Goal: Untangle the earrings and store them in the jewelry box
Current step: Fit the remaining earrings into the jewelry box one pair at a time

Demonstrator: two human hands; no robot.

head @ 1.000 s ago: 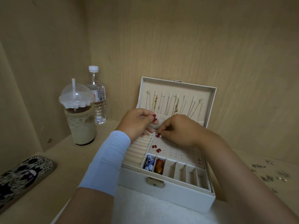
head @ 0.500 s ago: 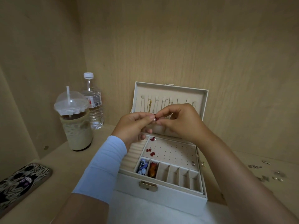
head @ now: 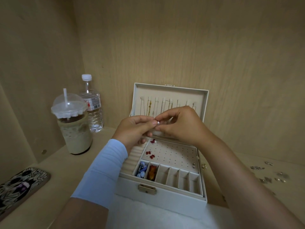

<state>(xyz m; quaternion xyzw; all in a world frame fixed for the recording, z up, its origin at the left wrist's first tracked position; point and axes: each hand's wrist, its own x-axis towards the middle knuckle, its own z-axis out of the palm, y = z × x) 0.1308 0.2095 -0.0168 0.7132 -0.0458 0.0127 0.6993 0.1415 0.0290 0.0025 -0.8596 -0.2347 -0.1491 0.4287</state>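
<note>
Above the open cream jewelry box [head: 158, 204], left hand [head: 133, 129] and right hand [head: 179, 124] meet fingertip to fingertip, both pinching a small white pearl earring [head: 158, 123]; the perforated beige stud panel [head: 175, 154] lies directly beneath, equally near both.

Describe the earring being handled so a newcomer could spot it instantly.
Find the open white jewelry box mid-shelf. Above its tray the left hand and right hand meet, pinching a small pearl earring. It is white and held in the air; the red earrings sit on the dotted panel below.
</note>
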